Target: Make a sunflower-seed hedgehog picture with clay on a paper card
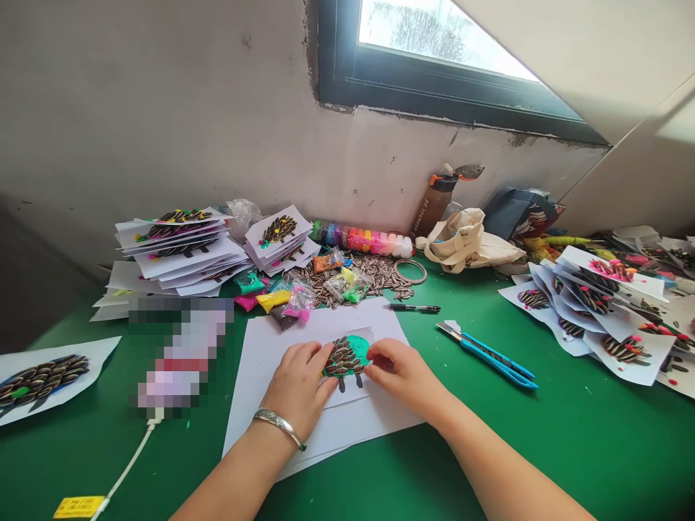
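A small white card (347,394) lies on larger white sheets (260,362) in front of me. On it is a flat patch of teal clay (359,346), its left and middle part covered by overlapping striped sunflower seeds (343,357). Two dark seeds stick out below like legs. My left hand (298,380), with a silver bracelet on the wrist, rests over the card's left edge, thumb and fingers apart. At the clay's right edge, the fingers of my right hand (399,373) are pinched together; whatever is between them is hidden.
Loose sunflower seeds (383,275), clay packets (274,298) and a tape roll (410,271) lie behind the sheets. A pen (413,308) and a blue utility knife (489,354) lie to the right. Finished seed cards are stacked left (179,264) and right (591,311).
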`<state>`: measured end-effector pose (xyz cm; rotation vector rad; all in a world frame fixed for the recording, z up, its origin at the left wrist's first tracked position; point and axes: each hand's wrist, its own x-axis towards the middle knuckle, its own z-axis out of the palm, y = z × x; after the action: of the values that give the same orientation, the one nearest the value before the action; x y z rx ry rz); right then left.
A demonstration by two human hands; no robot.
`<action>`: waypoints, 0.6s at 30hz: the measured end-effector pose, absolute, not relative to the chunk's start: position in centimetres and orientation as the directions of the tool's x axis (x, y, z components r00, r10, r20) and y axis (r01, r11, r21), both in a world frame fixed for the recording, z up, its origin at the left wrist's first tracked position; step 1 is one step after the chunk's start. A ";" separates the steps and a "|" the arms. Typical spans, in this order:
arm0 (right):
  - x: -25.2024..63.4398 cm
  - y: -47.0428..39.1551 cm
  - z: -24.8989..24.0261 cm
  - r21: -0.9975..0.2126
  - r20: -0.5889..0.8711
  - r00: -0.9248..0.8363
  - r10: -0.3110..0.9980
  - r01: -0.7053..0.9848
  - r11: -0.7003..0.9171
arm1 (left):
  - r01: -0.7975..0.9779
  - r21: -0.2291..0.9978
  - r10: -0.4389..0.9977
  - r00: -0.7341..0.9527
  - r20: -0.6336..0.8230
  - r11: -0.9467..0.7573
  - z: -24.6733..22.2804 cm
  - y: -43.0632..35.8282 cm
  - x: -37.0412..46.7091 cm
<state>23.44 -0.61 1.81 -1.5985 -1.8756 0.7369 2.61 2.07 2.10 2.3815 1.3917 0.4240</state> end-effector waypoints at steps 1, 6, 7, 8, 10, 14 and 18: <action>23.4 -0.6 1.7 -0.678 0.083 -0.158 0.984 0.714 0.172 | 0.773 0.441 0.878 0.472 0.082 -0.457 2.1 2.1 2.6; 22.9 -0.4 1.3 -0.560 0.138 -0.211 0.968 0.790 0.252 | 0.763 0.453 0.878 0.465 0.111 -0.462 2.0 2.1 2.6; 22.8 -0.4 1.2 -0.558 0.142 -0.213 0.967 0.789 0.256 | 0.760 0.455 0.877 0.465 0.118 -0.464 2.0 2.1 2.6; 22.8 -0.4 1.2 -0.557 0.145 -0.216 0.966 0.789 0.260 | 0.759 0.456 0.877 0.464 0.123 -0.465 1.9 2.1 2.6; 22.7 -0.4 1.1 -0.550 0.151 -0.208 0.966 0.795 0.257 | 0.760 0.455 0.878 0.462 0.124 -0.464 1.9 2.1 2.6; 22.7 -0.5 1.0 -0.555 0.155 -0.188 0.970 0.796 0.243 | 0.767 0.452 0.882 0.460 0.107 -0.455 2.0 2.1 2.6; 23.5 -0.2 1.0 -0.686 0.146 -0.168 0.975 0.693 0.222 | 0.771 0.450 0.883 0.461 0.093 -0.450 2.0 2.1 2.6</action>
<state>23.49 -0.22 0.96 -1.5330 -1.9327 0.6429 2.65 2.08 2.00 2.3700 1.4007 0.4506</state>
